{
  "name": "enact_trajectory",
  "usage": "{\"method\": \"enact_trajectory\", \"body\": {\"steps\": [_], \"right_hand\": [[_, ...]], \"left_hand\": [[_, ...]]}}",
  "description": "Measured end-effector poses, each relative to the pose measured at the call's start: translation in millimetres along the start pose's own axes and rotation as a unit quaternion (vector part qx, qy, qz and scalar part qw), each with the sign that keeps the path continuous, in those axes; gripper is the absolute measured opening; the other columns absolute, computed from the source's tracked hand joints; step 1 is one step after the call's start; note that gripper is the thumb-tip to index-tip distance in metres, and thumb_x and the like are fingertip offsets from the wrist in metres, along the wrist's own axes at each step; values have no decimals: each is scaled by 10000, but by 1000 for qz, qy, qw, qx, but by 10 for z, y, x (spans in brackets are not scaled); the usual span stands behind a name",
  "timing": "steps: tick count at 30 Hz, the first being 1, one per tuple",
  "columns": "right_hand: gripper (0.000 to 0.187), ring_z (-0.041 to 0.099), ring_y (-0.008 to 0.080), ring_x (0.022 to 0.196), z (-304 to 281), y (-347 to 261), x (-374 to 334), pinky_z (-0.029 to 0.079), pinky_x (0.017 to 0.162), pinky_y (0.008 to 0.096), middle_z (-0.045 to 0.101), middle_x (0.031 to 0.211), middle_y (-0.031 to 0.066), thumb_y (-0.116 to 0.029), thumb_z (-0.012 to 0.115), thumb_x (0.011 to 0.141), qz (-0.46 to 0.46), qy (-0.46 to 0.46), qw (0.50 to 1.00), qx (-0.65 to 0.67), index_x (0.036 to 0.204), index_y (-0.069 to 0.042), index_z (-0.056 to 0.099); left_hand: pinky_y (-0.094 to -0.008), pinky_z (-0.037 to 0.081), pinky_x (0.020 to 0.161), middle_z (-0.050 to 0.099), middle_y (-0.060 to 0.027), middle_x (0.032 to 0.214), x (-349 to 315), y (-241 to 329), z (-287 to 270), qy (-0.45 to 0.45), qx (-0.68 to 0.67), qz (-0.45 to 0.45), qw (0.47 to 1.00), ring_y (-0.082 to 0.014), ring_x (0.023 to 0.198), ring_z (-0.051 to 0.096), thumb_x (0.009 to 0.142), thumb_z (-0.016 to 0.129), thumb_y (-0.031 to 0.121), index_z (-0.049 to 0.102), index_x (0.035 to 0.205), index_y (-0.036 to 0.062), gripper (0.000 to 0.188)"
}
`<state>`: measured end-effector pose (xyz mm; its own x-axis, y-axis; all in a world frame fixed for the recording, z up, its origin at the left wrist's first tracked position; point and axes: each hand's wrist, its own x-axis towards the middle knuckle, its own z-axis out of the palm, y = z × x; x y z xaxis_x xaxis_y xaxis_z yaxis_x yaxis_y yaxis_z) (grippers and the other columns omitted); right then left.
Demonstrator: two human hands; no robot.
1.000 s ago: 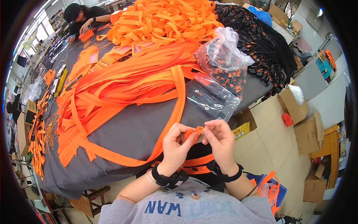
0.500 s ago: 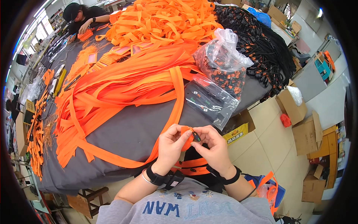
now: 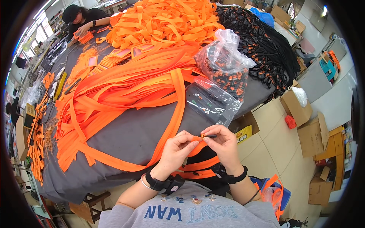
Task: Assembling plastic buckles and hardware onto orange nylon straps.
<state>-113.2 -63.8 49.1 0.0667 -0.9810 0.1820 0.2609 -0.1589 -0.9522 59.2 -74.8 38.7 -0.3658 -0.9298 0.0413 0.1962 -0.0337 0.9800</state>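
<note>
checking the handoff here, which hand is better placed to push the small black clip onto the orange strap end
Right. The right hand already pinches the small black clip, tip aimed at the orange strap end, which the left hand holds.

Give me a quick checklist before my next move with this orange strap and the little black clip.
1. Left hand pinches the orange strap end: ok.
2. Right hand holds the small black clip: ok.
3. Clip meets strap end: cannot tell, fingers cover it.
4. Strap runs free across the grey table: ok.
5. Clear bag of clips within reach: ok.
</note>
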Motion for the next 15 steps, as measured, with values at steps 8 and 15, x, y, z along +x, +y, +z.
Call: {"method": "enact_trajectory", "body": {"steps": [8, 15], "right_hand": [[165, 566, 133, 928, -37, 103, -28, 485, 821, 257, 560, 1007, 88, 114, 623, 789, 15, -7, 998, 63, 913, 9, 596], [163, 557, 133, 929, -8, 46, -20, 479, 816, 255, 541, 997, 85, 123, 630, 773, -26, -17, 999, 7, 892, 16, 597]], "left_hand": [[-170, 386, 588, 512, -1, 849, -4, 29, 30, 0, -4, 1, 1000, -29, 691, 466, 881, 615, 51, 649, 911, -41, 103], [-192, 350, 538, 505, 4, 786, -12, -17, 43, 25, 63, 22, 997, -29, 628, 436, 860, 630, 42, 649, 871, -38, 83]]}}
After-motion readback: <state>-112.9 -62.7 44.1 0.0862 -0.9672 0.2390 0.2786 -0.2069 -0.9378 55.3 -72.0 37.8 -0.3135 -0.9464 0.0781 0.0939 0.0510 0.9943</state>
